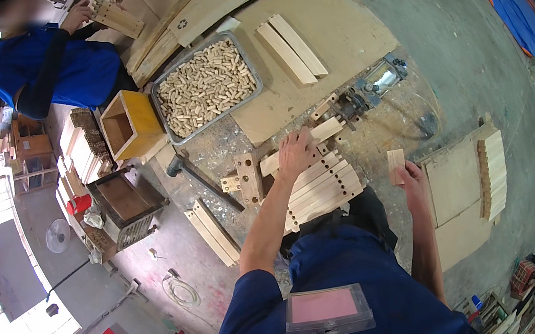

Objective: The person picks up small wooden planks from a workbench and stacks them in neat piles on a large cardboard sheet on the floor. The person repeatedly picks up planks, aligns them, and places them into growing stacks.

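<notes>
My left hand (296,154) reaches across the bench, its fingers bent over a pale wooden slat (326,130) that lies crosswise near the metal fixture. Just below that hand, a row of wooden slats with dark drilled holes (321,187) lies side by side at the bench's near edge, close to my body. Off to the right, my right hand (413,181) grips a short flat wooden piece (396,164) by its lower end, holding it upright. The lower part of this piece is hidden behind my fingers and thumb.
A metal tray of wooden dowels (207,86) stands beside a yellow wooden box (131,124). A hammer (205,182) and drilled blocks (250,177) lie left of my hand. The clamp-like metal fixture (353,106) sits ahead. Stacked slats (493,175) are at right; a co-worker (55,67) is far left.
</notes>
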`<action>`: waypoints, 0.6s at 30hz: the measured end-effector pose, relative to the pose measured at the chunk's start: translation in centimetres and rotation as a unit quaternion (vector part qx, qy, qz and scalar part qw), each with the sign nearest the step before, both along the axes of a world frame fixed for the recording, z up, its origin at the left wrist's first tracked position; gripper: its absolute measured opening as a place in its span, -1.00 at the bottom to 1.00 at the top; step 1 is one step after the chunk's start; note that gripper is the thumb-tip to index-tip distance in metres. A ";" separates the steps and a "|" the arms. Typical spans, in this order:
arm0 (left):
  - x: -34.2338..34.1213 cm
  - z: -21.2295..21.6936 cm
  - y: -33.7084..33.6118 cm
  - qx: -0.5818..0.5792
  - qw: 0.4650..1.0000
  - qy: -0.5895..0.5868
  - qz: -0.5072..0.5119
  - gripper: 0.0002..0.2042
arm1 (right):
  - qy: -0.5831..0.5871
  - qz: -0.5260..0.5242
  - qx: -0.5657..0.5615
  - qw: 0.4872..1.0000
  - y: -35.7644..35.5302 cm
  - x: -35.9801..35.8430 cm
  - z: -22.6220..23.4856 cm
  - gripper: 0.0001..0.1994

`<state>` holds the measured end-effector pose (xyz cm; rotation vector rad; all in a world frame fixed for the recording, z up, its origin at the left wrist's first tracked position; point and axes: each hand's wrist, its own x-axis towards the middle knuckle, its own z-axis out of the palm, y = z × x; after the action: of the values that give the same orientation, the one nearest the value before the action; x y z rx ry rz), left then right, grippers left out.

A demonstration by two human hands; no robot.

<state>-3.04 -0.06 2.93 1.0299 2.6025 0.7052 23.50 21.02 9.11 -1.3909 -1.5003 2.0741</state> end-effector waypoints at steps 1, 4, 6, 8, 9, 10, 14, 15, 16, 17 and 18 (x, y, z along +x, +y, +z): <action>-0.2 -1.0 -0.7 -0.011 1.000 0.002 0.017 -0.55 | -0.002 0.002 -0.001 1.000 -0.1 -0.3 -0.1 -0.75; -0.1 -2.6 -1.1 -0.013 0.999 -0.035 0.026 -0.58 | -0.003 0.006 0.011 1.000 0.7 0.1 -0.5 -0.74; 0.6 -3.1 0.4 -0.031 0.995 -0.082 0.049 -0.59 | 0.004 0.026 0.029 0.999 1.8 1.4 -1.3 -0.70; 0.7 -3.1 0.9 -0.046 0.991 -0.108 0.067 -0.60 | -0.011 0.016 -0.001 1.000 1.8 1.3 -1.9 -0.70; 0.3 -3.1 0.6 -0.048 0.990 -0.108 0.073 -0.60 | -0.011 0.013 -0.017 1.000 1.6 0.4 -2.2 -0.69; 0.0 -3.1 0.5 -0.049 0.990 -0.109 0.078 -0.61 | -0.010 0.013 -0.014 1.000 1.8 -0.4 -2.3 -0.69; 0.0 -3.1 1.0 -0.075 0.985 -0.133 0.083 -0.62 | -0.026 -0.006 -0.023 0.999 2.1 -2.2 -3.0 -0.71; -0.1 -3.2 0.7 -0.067 0.987 -0.123 0.084 -0.62 | -0.024 -0.009 -0.033 0.999 2.1 -2.9 -3.0 -0.72; -0.1 -3.3 0.6 -0.059 0.988 -0.113 0.086 -0.62 | -0.012 -0.011 -0.040 0.999 2.0 -3.5 -3.0 -0.72; -0.2 -3.4 0.6 -0.049 0.990 -0.104 0.087 -0.63 | 0.000 -0.012 -0.046 0.999 1.9 -3.9 -3.0 -0.72; -0.2 -3.5 0.6 -0.048 0.989 -0.108 0.085 -0.63 | 0.011 -0.013 -0.052 0.998 1.9 -4.3 -3.0 -0.71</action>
<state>-3.26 0.50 -0.57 0.6698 2.5259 0.6797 19.21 22.90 6.08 -1.4108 -1.3750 2.1726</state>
